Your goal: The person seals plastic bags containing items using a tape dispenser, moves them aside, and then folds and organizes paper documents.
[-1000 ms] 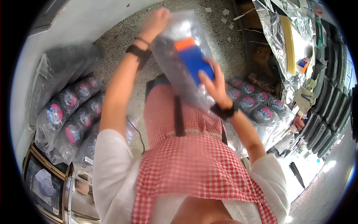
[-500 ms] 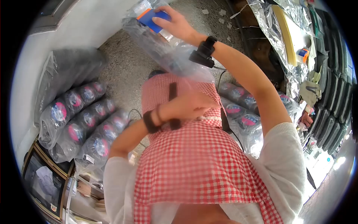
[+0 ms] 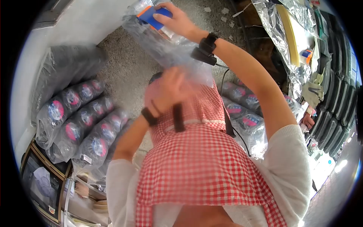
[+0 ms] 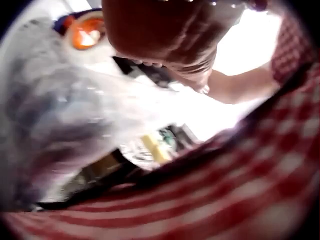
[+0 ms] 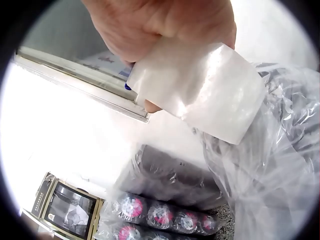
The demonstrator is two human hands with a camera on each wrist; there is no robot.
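Note:
My right hand (image 3: 176, 22) grips a blue block-like item with an orange edge (image 3: 154, 18) against the far end of a clear plastic bag (image 3: 181, 58) in the head view. Below that hand (image 5: 165, 22) in the right wrist view, a glossy translucent strip (image 5: 210, 95) spreads toward the crinkled plastic (image 5: 270, 165). My left hand (image 3: 172, 89) is blurred over the apron, near the bag's close end. In the left wrist view the bag (image 4: 65, 110) narrows toward this hand (image 4: 170, 30); whether its fingers hold the plastic cannot be told.
Plastic-wrapped rolls with pink-and-blue labels (image 3: 85, 117) lie at the left, and more (image 3: 245, 106) at the right. A grey wrapped bundle (image 3: 72, 64) rests by the wall. Silver foil (image 3: 274, 30) and stacked dark packs (image 3: 332, 102) stand at the right. A cable hangs near the right side of the apron.
Over the last second the blue item, bag and right hand have swung to the upper left. The left hand has left the bag's far end, dropped to the apron, then risen toward the bag's close end.

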